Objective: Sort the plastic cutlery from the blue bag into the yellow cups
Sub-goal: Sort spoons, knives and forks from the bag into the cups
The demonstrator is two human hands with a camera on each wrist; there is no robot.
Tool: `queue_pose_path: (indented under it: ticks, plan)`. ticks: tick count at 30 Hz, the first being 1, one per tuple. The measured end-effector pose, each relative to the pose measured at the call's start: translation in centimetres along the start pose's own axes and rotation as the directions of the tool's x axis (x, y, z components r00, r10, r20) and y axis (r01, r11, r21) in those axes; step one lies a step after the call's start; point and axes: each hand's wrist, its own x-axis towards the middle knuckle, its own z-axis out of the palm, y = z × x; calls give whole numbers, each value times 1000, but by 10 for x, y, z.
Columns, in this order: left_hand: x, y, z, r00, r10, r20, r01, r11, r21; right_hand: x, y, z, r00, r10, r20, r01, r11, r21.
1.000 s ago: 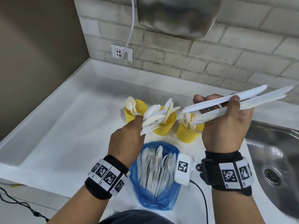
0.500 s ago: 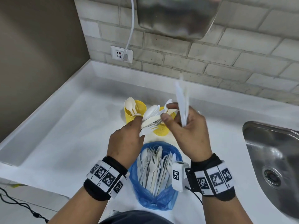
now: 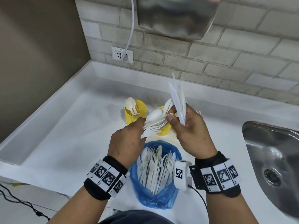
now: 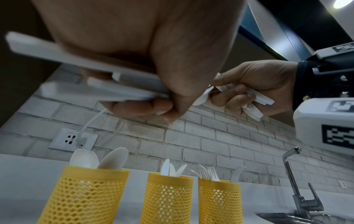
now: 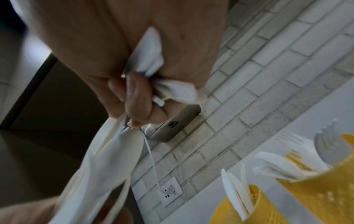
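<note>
My left hand (image 3: pixel 127 141) grips a mixed bunch of white plastic spoons and forks (image 3: pixel 155 120) above the middle yellow cup (image 3: pixel 162 130). My right hand (image 3: pixel 189 128) holds several white knives (image 3: pixel 178 101) upright, and its thumb and fingertips touch the heads of the left hand's bunch. In the left wrist view the left yellow cup (image 4: pixel 86 195) holds spoons, the middle cup (image 4: pixel 168 197) knives, the right cup (image 4: pixel 218 200) forks. The blue bag (image 3: pixel 155 180) lies open near me with several forks, spoons and knives inside.
A steel sink (image 3: pixel 275 160) is set into the white counter (image 3: pixel 68 136) on the right, with a tap (image 4: pixel 295 181) behind it. A wall socket (image 3: pixel 122 54) with a white cable and a metal box (image 3: pixel 176 15) sit on the brick wall.
My right hand swung its knives from pointing right to upright and came left to meet the left hand's bunch. The left hand stayed in place.
</note>
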Motion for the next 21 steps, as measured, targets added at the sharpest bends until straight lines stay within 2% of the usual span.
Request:
queue_pose_path:
  ticks: [4,11,14,16,18,21]
  plan:
    - [-1,0,-1,1000,-3,10,4,1000,-24,2,-3,-4,983,133,-125,-75,918,389]
    - [-2,6,1,1000,28,13,-27,999,-37,-4,5,11,984,156,-88,-110,911,396]
    - [-3,3,1,999,37,-2,-38,999,-38,-3,3,10,973,190,-132,-107,875,473]
    - [-3,2,1,999,44,-23,-45,998,-48,0,-1,6,950,239,-200,-71,791,608]
    - [-2,2,1,998,52,-33,-53,998,-42,4,-2,-1,920,320,-227,-33,641,767]
    - [-3,2,2,997,71,-38,-73,997,-35,9,11,-16,895,414,-166,-19,407,913]
